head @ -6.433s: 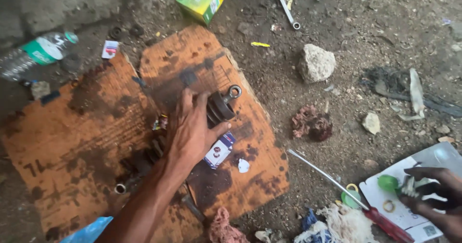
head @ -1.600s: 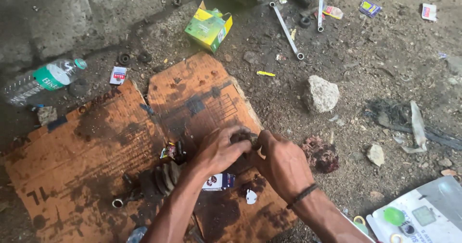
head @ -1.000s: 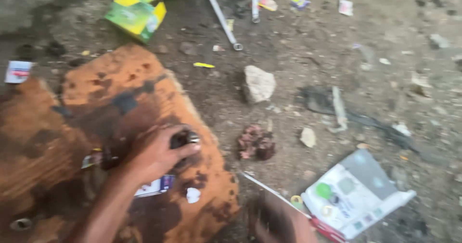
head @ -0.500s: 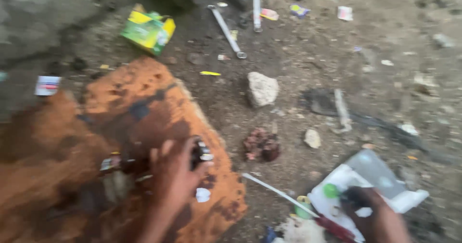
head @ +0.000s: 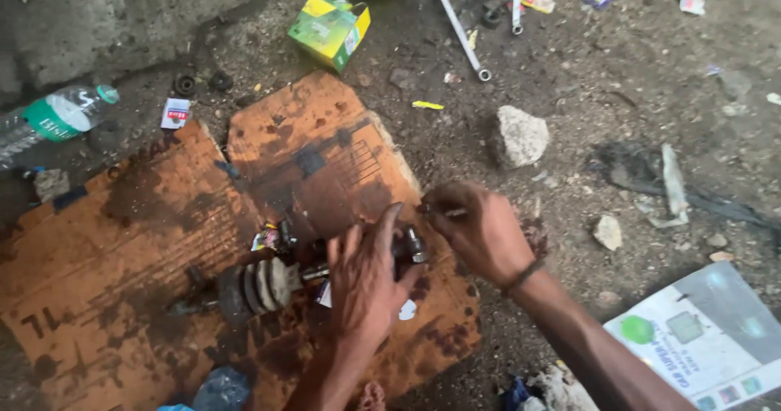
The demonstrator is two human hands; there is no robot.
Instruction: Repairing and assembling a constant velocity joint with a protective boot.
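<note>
A greasy drive shaft with a ribbed rubber boot (head: pixel 252 285) lies on an oil-stained sheet of cardboard (head: pixel 163 232) on the ground. My left hand (head: pixel 364 277) presses down on the shaft's dark metal joint end (head: pixel 413 247), fingers wrapped over it. My right hand (head: pixel 480 228) is just right of that joint, its fingers pinched on a small thin metal piece (head: pixel 446 212) held at the joint's tip.
A grey stone (head: pixel 521 134) lies behind my right hand. A green and yellow box (head: pixel 331 27), a long spanner (head: pixel 460 30) and a plastic bottle (head: pixel 57 114) lie further back. A white printed packet (head: pixel 704 334) sits at the right front, rags near the bottom edge.
My right hand has come back from the white packet at the right to the joint, now holding a small metal piece. My left hand stayed on the joint. The view swung left again.
</note>
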